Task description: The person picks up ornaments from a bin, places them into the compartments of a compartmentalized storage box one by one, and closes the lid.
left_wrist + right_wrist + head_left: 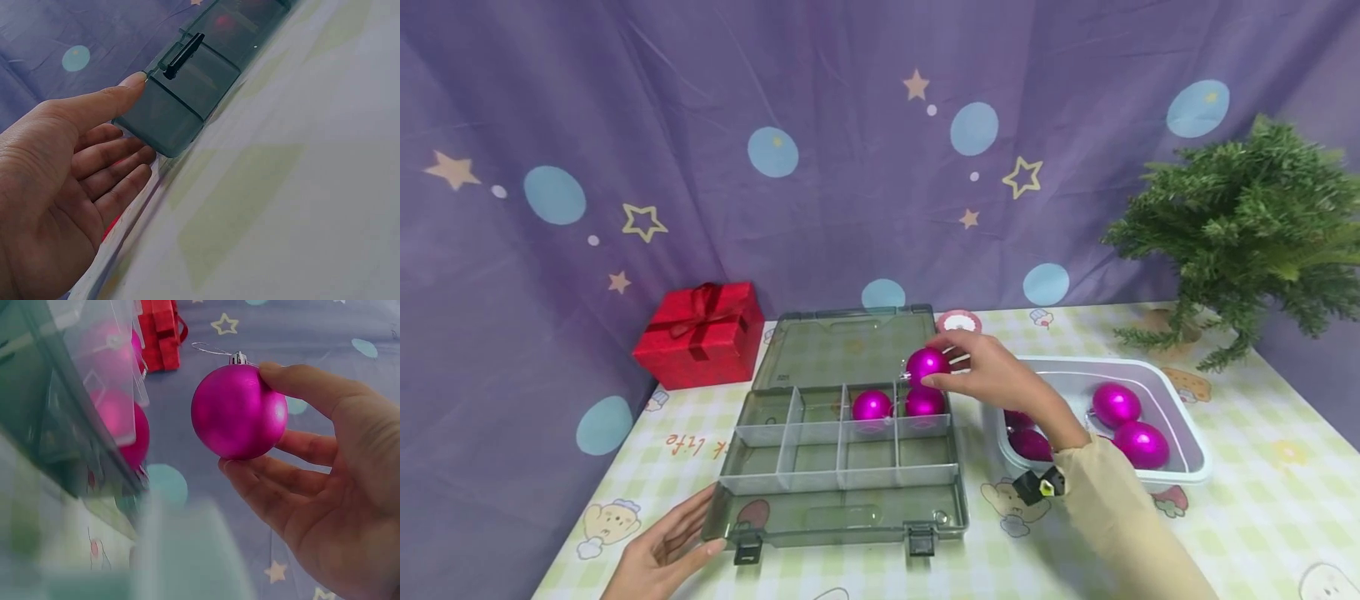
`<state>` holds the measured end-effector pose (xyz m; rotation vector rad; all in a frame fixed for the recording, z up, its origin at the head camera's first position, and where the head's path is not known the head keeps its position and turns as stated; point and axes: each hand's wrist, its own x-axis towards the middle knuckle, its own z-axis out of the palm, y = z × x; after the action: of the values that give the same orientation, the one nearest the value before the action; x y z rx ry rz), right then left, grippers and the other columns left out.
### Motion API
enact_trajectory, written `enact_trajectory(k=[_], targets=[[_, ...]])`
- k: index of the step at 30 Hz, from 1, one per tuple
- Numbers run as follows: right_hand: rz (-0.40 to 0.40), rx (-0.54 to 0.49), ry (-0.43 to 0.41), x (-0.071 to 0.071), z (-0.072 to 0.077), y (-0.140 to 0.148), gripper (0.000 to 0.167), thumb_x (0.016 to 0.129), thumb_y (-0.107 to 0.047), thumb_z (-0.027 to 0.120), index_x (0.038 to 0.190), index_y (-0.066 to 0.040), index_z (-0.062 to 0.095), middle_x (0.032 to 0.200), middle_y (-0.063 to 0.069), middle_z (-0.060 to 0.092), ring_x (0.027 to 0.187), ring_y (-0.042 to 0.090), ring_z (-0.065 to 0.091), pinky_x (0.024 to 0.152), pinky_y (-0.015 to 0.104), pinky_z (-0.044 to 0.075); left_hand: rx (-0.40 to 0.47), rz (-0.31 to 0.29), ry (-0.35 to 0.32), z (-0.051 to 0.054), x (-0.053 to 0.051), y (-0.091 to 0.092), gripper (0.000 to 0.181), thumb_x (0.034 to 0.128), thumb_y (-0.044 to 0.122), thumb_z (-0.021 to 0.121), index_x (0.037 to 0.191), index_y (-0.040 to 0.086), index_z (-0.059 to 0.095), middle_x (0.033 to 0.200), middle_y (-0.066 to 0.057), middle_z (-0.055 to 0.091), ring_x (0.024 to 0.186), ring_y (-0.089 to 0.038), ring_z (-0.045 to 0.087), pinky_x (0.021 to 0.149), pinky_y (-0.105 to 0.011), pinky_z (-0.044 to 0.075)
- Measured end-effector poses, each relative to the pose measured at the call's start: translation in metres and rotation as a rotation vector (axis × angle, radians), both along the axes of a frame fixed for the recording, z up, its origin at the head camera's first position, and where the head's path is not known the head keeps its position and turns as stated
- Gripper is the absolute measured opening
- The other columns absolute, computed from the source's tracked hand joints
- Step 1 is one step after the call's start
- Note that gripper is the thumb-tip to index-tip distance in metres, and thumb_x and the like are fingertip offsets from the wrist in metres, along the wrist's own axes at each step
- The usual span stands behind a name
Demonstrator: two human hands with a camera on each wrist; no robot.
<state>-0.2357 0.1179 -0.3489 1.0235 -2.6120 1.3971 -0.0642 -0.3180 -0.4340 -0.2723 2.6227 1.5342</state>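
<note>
Step in hand: placing a ball in the organizer, judging by the held ball (927, 365) above the case and the two stowed there.
Held ball: just right of the frame's center in the head view, over the rear right part of the organizer (842, 538); the right-wrist view shows it apart from the dividers.
Right grip (977, 367): narrowed onto the held ball, thumb near the silver cap (238, 358), fingers behind and beneath; most of the ball's surface is exposed.
Left grip (658, 546): wide, fingers extended along the organizer's left side, lower left of the frame; thumb at the front corner. Finger pressure: cannot tell.
Organizer: flat on the counter (688, 408), center of the frame, lid (820, 342) laid back.
Rear row: right-end compartment holds a ball (923, 405); its left neighbor holds another (872, 407).
Middle row: no ball visible.
Supply tub (1197, 457): right of the frame, with several balls inside, including a right-side ball (1141, 445).
Next move: appears to call for lining up the held ball with a vacant compartment, lowering it, then releasing.
Caution: the hanging loop (209, 349) could catch a divider.
</note>
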Motion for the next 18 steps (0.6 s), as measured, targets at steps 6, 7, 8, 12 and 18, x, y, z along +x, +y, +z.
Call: enact_trajectory(k=[6,7,8,12,18], targets=[[0.026,0.005,-0.016,-0.003,0.001,-0.02,0.047,0.091,-0.014,0.081,0.13,0.006,0.064,0.118,0.014,0.069,0.11,0.032,0.067,0.095,0.043,0.058,0.009,0.004,-0.03,0.001,0.0,0.001,0.079,0.0931,0.039,0.079,0.157,0.007,0.044,0.155,-0.018,0.047,0.138,-0.031,0.048,0.094,-0.013,0.047],[0.025,0.006,-0.023,-0.003,0.001,-0.024,0.047,0.091,-0.015,0.081,0.13,0.006,0.064,0.117,0.013,0.069,0.11,0.032,0.067,0.095,0.042,0.058,0.009,0.004,-0.036,0.001,0.0,0.001,0.08,0.0933,0.04,0.079,0.157,0.008,0.044,0.155,-0.018,0.047,0.139,-0.034,0.047,0.094,-0.013,0.047],[0.024,0.007,-0.029,-0.004,0.001,-0.027,0.047,0.091,-0.016,0.082,0.13,0.005,0.065,0.117,0.012,0.069,0.11,0.031,0.067,0.095,0.042,0.058,0.009,0.005,-0.042,0.001,0.0,0.001,0.08,0.0934,0.04,0.079,0.157,0.008,0.043,0.156,-0.018,0.046,0.14,-0.035,0.046,0.094,-0.012,0.047],[0.035,0.002,-0.03,-0.006,0.0,-0.038,0.048,0.091,-0.016,0.082,0.131,0.004,0.065,0.118,0.012,0.07,0.111,0.029,0.067,0.095,0.041,0.057,0.008,0.009,-0.063,0.001,-0.001,0.001,0.082,0.0933,0.042,0.078,0.158,0.008,0.042,0.157,-0.019,0.044,0.141,-0.037,0.044,0.094,-0.013,0.047],[0.049,0.006,-0.016,-0.012,-0.004,-0.053,0.05,0.092,-0.021,0.082,0.133,0.002,0.065,0.121,0.01,0.07,0.112,0.027,0.066,0.096,0.039,0.057,0.017,0.02,-0.077,0.002,-0.001,0.002,0.087,0.0903,0.05,0.079,0.158,0.011,0.042,0.158,-0.017,0.043,0.142,-0.037,0.043,0.099,-0.017,0.049]])
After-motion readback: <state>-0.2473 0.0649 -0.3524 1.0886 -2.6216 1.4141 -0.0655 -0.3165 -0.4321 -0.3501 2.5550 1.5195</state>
